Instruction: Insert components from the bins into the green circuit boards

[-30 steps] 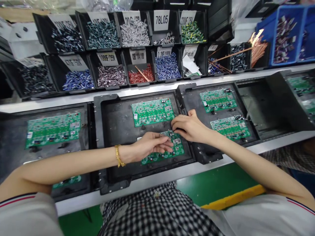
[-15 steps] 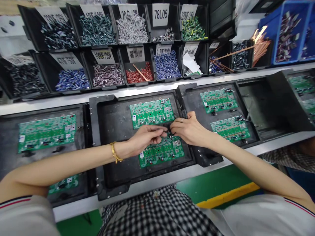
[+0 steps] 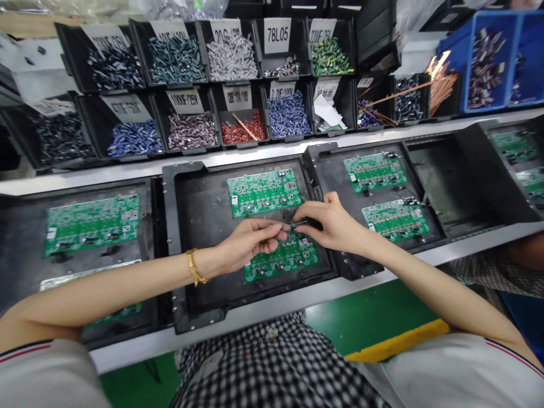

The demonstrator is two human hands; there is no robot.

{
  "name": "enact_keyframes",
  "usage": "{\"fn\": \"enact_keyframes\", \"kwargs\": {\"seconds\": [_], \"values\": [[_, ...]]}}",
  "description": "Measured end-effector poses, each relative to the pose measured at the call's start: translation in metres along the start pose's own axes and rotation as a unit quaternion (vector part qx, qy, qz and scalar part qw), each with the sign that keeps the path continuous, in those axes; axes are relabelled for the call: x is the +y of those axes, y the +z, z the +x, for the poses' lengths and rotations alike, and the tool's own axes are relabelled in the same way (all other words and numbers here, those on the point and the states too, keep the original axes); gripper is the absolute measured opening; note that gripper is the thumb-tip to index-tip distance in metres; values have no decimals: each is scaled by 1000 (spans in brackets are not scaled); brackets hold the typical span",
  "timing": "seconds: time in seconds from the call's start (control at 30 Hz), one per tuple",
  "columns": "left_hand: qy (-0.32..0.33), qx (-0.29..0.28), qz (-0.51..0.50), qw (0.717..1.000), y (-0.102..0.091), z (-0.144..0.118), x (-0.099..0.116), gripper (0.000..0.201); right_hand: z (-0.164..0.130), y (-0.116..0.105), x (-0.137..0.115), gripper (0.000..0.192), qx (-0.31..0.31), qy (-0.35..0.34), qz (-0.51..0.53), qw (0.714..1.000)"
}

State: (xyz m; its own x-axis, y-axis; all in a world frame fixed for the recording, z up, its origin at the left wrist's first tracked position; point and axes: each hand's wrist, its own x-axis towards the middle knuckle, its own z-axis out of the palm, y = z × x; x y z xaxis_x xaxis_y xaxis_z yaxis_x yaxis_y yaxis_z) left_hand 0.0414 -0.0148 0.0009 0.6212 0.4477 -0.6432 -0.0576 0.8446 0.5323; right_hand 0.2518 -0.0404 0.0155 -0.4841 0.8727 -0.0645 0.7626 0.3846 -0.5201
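My left hand (image 3: 254, 242) hovers over the upper edge of the nearer green circuit board (image 3: 280, 263), thumb and fingers pinched together. Whatever sits in that pinch is too small to make out. Facing it from the right, my right hand (image 3: 330, 224) curves its index finger and thumb round a small dark electronic component (image 3: 298, 224) just above the same board. The fingertips of both hands nearly meet there. A second circuit board (image 3: 264, 192) lies farther back in the same black tray (image 3: 199, 226). Parts of the nearer board are hidden under my hands.
Black bins of loose components, such as blue capacitors (image 3: 289, 113) and red parts (image 3: 244, 127), line the back. Trays with more boards stand left (image 3: 91, 224) and right (image 3: 374, 171). A blue bin (image 3: 488, 68) is at the far right.
My right index finger and thumb have spread wider, showing the dark component between their tips. My left hand stays pinched in nearly the same place. The camera view has shifted slightly.
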Motion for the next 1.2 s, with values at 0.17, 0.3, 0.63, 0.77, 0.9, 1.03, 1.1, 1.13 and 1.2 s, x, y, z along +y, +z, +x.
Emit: {"fn": "enact_keyframes", "kwargs": {"seconds": [0.17, 0.3, 0.63, 0.77, 0.9, 1.03, 1.1, 1.13, 1.2], "values": [[12, -8, -44, 999, 7, -1, -4, 22, 1, 4, -26, 16, 90, 8, 87, 992], [38, -35, -62, 997, 16, -3, -2, 25, 0, 7, -36, 17, 159, -9, 27, 987], [-21, 59, -9, 998, 6, 0, 0, 17, -9, 9, 13, 25, 25, -15, -134, 991], [-11, 46, 2, 999, 9, 2, -1, 21, -5, 17, 18, 25, 5, -24, -129, 991], [11, 53, 33, 998, 6, 8, -1, 20, -4, 17, 16, 26, 2, -33, -142, 989], [9, 57, 44, 997, 2, 13, -1, 14, -4, 18, 16, 24, 4, -37, -175, 984], [0, 63, 47, 997, 2, 13, -1, 14, -4, 20, 16, 23, 0, -40, -196, 980], [-5, 65, 48, 997, 2, 12, 0, 14, -4, 21, 16, 23, -3, -43, -208, 977], [-11, 69, 51, 996, 3, 11, 2, 14, -3, 22, 15, 22, -12, -51, -231, 972]]}}
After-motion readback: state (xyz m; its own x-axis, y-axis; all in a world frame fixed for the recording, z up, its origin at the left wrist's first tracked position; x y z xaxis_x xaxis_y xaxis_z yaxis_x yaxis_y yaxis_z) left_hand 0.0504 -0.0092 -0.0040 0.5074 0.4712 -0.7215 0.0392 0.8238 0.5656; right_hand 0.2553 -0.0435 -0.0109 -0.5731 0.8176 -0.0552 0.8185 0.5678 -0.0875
